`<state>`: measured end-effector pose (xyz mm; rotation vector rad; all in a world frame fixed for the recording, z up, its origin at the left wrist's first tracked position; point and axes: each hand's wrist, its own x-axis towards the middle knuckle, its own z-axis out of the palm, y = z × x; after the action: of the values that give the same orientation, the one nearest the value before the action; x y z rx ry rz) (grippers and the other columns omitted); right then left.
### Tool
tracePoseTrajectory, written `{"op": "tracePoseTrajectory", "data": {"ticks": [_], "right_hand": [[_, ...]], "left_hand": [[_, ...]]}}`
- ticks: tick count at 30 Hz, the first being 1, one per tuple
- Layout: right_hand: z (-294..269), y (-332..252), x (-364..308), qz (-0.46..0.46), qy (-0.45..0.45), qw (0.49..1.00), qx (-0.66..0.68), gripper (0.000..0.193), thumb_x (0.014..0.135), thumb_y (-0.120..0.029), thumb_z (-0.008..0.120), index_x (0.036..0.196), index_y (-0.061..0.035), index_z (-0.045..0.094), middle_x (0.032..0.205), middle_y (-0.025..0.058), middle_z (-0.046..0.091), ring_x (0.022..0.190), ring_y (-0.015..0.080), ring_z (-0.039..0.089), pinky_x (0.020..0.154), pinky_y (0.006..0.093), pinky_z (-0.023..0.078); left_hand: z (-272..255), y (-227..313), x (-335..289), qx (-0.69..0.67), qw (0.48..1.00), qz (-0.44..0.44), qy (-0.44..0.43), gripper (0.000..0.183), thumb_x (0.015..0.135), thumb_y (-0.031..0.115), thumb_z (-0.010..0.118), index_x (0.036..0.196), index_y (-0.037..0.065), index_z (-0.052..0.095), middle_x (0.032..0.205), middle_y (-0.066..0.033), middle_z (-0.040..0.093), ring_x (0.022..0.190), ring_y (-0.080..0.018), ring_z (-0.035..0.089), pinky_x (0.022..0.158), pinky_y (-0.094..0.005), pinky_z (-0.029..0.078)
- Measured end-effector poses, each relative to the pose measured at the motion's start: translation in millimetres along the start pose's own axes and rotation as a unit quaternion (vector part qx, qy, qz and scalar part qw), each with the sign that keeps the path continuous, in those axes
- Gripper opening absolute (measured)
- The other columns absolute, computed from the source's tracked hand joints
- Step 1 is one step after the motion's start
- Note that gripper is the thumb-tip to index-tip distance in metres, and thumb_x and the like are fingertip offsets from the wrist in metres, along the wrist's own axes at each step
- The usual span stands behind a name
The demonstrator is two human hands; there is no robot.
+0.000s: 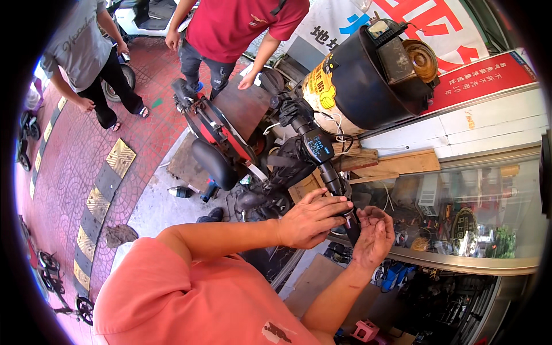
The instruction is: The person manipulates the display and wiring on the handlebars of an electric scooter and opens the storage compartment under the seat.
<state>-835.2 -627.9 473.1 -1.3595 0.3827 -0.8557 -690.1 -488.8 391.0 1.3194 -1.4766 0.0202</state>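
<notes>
A black electric scooter (pixel 230 144) stands tilted in front of me, with a black seat (pixel 214 164) and a handlebar bearing a small lit display (pixel 318 145). My left hand (pixel 310 220) lies over the right handlebar grip (pixel 351 227), fingers closed around it. My right hand (pixel 374 234) is just beyond the grip's end, palm up and fingers curled loosely, grimy, with nothing visibly in it. My orange sleeve fills the lower left.
Two people stand behind the scooter, one in a red shirt (pixel 241 26) and one in grey (pixel 77 40). A large black drum-shaped machine (pixel 368 75) sits to the right on wooden planks (pixel 397 164). A glass counter (pixel 460 224) holds tools. Yellow-black kerb ramp (pixel 103 195) at left.
</notes>
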Motion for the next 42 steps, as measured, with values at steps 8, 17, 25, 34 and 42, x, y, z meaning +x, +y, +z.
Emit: {"op": "tracePoseTrajectory", "data": {"ticks": [8,17,25,34,42], "right_hand": [[-4,4,-1,-0.009,0.008,0.999,-0.033,0.029,0.098,-0.019,0.068,0.113,0.0059,0.064,0.114,0.0187,0.068,0.104,0.0276,0.066,0.098,0.0465,0.053],[-7,4,1,0.0,0.001,1.0,-0.012,0.029,0.101,-0.021,0.065,0.113,0.0046,0.064,0.114,0.0186,0.068,0.103,0.0276,0.066,0.098,0.0472,0.053],[-7,2,1,-0.005,-0.001,1.0,0.003,0.027,0.104,-0.021,0.061,0.114,0.004,0.063,0.114,0.0192,0.067,0.101,0.027,0.065,0.099,0.0479,0.052],[-8,2,0,-0.001,0.0,1.0,0.017,0.028,0.102,-0.021,0.063,0.113,0.0048,0.064,0.113,0.0182,0.068,0.103,0.027,0.066,0.097,0.0468,0.054],[-8,3,-2,-0.006,0.004,1.0,0.012,0.028,0.103,-0.021,0.06,0.114,0.0051,0.062,0.112,0.0197,0.068,0.098,0.0272,0.065,0.098,0.0478,0.053]], "left_hand": [[5,-12,-3,-0.012,0.999,0.035,0.023,0.062,0.072,0.003,0.071,0.133,0.011,0.065,0.158,-0.0127,0.048,0.144,-0.0313,0.047,0.103,-0.0465,0.042],[8,-19,-6,-0.016,0.999,0.046,0.02,0.067,0.07,0.003,0.072,0.136,0.012,0.063,0.159,-0.012,0.047,0.145,-0.0312,0.047,0.096,-0.0428,0.044],[9,-18,-7,-0.017,0.999,0.045,0.021,0.07,0.07,0.003,0.072,0.139,0.013,0.062,0.16,-0.0106,0.046,0.145,-0.0307,0.047,0.093,-0.0412,0.044],[8,-16,-8,-0.014,0.999,0.036,0.009,0.071,0.071,0.003,0.07,0.14,0.014,0.061,0.161,-0.0096,0.046,0.146,-0.0302,0.046,0.093,-0.0413,0.043],[7,-16,-8,-0.017,0.999,0.043,0.013,0.073,0.071,0.002,0.07,0.142,0.014,0.059,0.161,-0.0095,0.045,0.146,-0.0305,0.045,0.094,-0.0418,0.043]]}}
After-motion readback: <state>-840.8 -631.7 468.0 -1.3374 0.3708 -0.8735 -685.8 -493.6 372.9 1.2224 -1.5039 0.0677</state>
